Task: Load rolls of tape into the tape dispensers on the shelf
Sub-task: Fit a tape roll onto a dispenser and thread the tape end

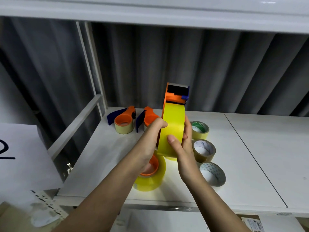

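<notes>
Holding item, centre frame: one dispenser [177, 95], orange body with blue trim, raised upright above the shelf [260, 148], cutter end at 12 o'clock. One yellow roll [173, 129] sits edge-on to the camera below the cutter, apparently on the hub; the seating itself is hidden behind the roll.

Left hand [150, 144]: fingers curled round the dispenser's left side, thumb across the roll's edge. Judged purpose: steadying the frame so the roll can be pressed home.

Right hand [180, 148]: wrapped round the roll from 3 o'clock, thumb lying on the tape face, fingers behind. Judged purpose: pushing or turning the roll onto the hub.

On the shelf, at 10 o'clock from the hands: two more dispensers, left [124, 120] and right [148, 118], each lying flat with a roll in it, so likely done.

At 6 o'clock, under the left wrist: a further yellow roll [150, 176] with an orange core showing, part hidden; whether it sits in a dispenser cannot be told.

At 3 to 4 o'clock: three loose rolls in a row, green-cored [200, 129], brown [204, 150], and pale [213, 174], lying flat within reach as stock.

Stage, judged: mid-task, one dispenser in hand, spares waiting. Next call: free the tape end and thread it toward the cutter.
</notes>
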`<state>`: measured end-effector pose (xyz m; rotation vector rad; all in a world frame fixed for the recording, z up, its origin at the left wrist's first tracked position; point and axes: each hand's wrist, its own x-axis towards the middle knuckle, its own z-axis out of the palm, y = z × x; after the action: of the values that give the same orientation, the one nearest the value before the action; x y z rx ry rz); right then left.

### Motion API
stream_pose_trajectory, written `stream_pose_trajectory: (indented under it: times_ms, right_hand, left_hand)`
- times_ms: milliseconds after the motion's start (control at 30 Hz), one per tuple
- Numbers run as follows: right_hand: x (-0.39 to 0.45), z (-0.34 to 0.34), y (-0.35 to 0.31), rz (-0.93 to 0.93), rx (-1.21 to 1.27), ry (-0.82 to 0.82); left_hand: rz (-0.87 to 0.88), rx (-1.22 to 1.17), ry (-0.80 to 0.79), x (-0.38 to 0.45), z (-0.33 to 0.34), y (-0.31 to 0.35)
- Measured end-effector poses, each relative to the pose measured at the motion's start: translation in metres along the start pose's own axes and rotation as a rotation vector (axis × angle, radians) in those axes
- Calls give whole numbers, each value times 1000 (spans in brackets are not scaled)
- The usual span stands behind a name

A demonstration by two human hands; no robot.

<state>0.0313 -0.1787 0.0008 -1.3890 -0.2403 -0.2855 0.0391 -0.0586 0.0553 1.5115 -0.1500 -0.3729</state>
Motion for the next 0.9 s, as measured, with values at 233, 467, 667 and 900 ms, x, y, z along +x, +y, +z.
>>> stream_pose_trajectory:
  times_ms: [233,467,667,900]
  right_hand:
    - [1,-6,4,-111,-193,-12]
    - [17,-12,-12,139,-30,-30]
    - [25,-26,-30,398,-1,-155]
    - [22,-23,-19,197,-96,-158]
  left_hand:
    - [0,-126,80,1,19,6]
    - [15,-227,280,4,27,4]
    - [7,-218,305,1,31,-1]
    - [-52,-235,281,4,28,2]
